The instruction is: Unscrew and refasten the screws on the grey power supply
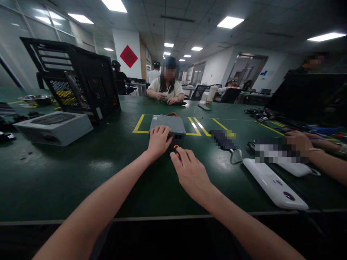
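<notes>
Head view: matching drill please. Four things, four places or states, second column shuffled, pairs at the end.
1. Left hand
2. Right hand
3. Black case
4. Red diamond

A. On white pillar
B. Resting on grey box
C. Standing at left of green table
D. Fingers around orange-black tool

Pairs: 1-B, 2-D, 3-C, 4-A

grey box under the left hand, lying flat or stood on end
Lying flat: the grey box shows its broad face upward on the green table, left hand at its near edge.
</notes>
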Motion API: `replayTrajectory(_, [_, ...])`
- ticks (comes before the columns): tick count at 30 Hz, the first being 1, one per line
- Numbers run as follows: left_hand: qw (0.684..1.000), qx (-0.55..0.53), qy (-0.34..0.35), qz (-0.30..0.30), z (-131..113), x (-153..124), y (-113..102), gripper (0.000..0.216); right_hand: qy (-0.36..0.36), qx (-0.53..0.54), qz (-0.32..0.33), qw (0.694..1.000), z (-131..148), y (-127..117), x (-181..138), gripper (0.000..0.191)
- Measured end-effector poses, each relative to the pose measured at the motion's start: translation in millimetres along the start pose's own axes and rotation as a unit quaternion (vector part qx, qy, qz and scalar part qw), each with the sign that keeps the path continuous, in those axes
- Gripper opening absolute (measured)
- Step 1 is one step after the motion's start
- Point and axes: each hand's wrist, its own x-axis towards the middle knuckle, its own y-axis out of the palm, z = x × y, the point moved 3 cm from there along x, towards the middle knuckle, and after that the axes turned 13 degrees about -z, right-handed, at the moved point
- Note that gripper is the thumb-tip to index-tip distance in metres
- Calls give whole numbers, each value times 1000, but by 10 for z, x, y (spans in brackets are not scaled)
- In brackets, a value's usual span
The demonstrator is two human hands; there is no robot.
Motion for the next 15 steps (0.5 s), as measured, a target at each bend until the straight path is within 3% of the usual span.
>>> replayTrajectory(6, [1000,0,-2,5,-1,-3,7,22,54,-13,3,998,-63,14,-4,19])
replayTrajectory(12, [1000,5,-6,6,0,0,12,23,3,4,-3,1000,-37,45,-13,27])
replayTrajectory(15, [1000,6,-9,12,-4,4,6,23,49,-11,8,999,-98,27,12,19])
